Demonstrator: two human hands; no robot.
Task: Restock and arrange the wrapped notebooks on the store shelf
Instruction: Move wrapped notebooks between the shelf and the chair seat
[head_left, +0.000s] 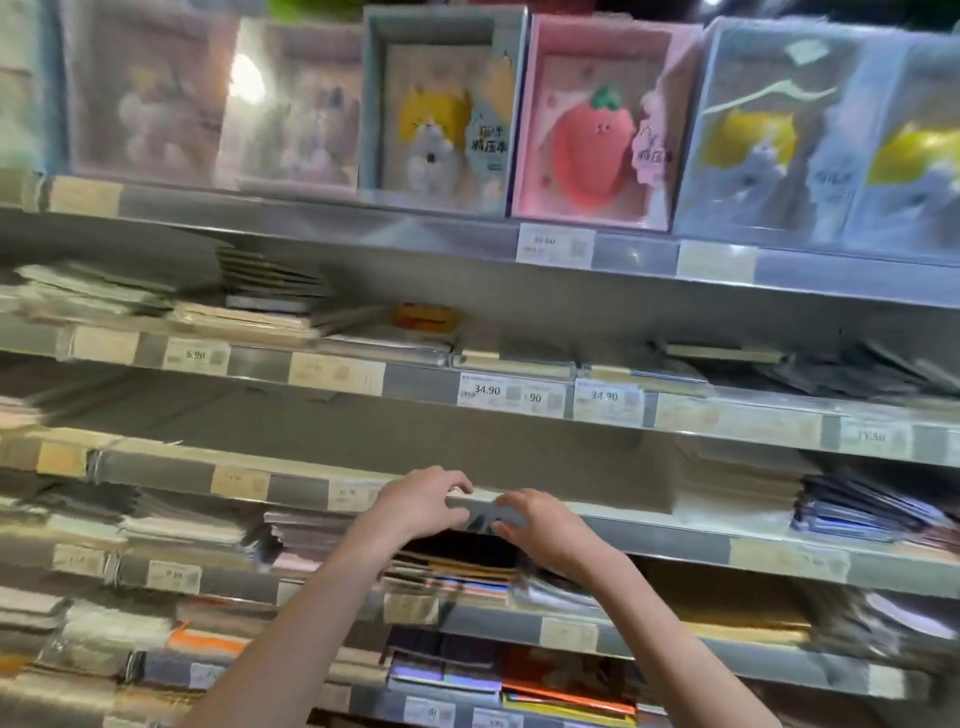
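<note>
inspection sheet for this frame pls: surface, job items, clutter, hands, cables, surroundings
surface: tiered metal store shelf with price tags along its rails.
job's things: grey wrapped notebook held edge-on at the shelf front; flat notebook stacks below it.
clutter: uneven piles on the left, blurred.
hands: left hand and right hand both grip the notebook.
cables: nothing seen.
surroundings: boxed plush notebooks on top shelf.

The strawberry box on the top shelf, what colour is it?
Pink, with a red strawberry figure inside; the strawberry box shows clearly in the head view.
</note>
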